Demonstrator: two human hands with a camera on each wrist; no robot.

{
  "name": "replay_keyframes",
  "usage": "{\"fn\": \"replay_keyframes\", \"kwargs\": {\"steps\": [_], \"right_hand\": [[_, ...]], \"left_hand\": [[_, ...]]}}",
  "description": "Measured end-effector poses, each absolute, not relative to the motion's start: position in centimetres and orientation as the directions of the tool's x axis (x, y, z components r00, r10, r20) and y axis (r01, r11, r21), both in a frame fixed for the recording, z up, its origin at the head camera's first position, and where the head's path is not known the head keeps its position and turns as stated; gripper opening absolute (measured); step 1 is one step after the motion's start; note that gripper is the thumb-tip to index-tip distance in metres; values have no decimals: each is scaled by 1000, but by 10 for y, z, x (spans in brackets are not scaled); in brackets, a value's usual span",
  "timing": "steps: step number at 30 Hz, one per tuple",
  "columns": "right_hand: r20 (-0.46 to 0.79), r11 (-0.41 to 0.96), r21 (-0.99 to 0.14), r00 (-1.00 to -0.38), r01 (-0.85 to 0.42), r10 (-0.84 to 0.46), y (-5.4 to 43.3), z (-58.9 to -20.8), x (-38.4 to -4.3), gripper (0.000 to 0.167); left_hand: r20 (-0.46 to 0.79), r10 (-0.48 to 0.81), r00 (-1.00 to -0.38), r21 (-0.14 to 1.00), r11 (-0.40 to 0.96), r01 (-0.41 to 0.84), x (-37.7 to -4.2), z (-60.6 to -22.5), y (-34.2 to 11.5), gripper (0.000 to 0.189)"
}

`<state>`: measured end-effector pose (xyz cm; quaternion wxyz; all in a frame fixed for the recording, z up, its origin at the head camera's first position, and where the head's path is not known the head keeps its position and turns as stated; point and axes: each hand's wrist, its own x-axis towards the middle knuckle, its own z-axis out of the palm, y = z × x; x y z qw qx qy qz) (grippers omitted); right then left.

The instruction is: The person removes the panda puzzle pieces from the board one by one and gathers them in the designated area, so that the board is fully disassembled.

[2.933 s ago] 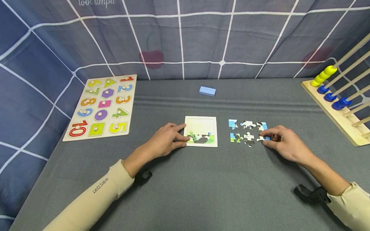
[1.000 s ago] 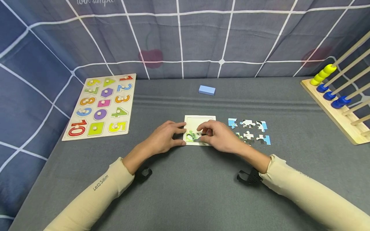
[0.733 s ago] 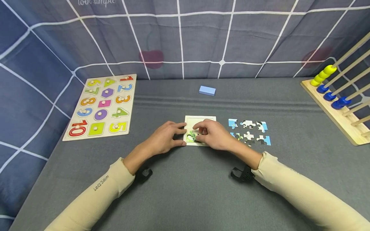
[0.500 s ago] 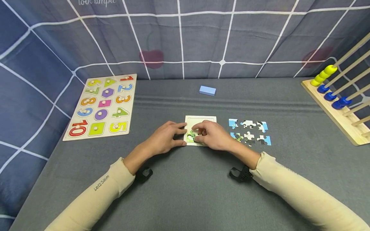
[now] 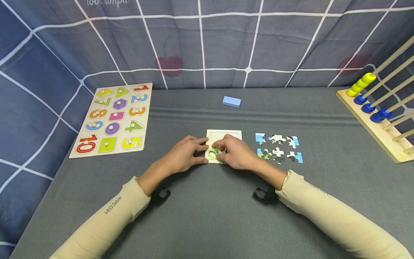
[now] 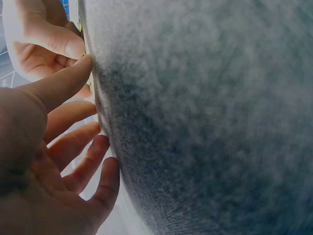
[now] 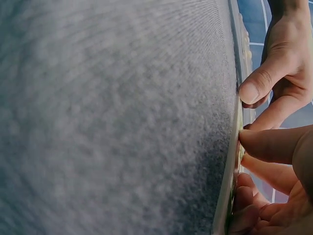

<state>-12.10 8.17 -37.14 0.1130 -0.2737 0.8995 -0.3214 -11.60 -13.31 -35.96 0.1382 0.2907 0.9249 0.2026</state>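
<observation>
A small square puzzle tray with a pale backing lies in the middle of the table. Its lower row holds picture pieces with green plants and a black-and-white animal. My left hand rests against the tray's left edge, thumb near the lower corner and fingers extended, as the left wrist view also shows. Over the lower row, my right hand has its thumb and index finger on a puzzle piece, the other fingers curled; the hand covers the tray's right part. Several loose jigsaw pieces lie in two rows to the right.
A number-and-shape peg board lies at the left. Behind the tray sits a blue block. A wooden abacus stand with yellow and blue beads stands at the right. A checked cloth hangs along the back.
My right hand has left the loose pieces and come over the tray, then slid slightly left along its lower row. The loose lower-right piece stays on the table. My left hand has barely moved.
</observation>
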Motion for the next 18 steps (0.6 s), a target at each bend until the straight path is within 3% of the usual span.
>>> {"fn": "replay_keyframes", "kwargs": {"steps": [18], "right_hand": [[-10, 621, -674, -835, -400, -549, 81, -371, -122, 34]], "left_hand": [[-145, 589, -795, 451, 755, 476, -117, -362, -133, 49]]}}
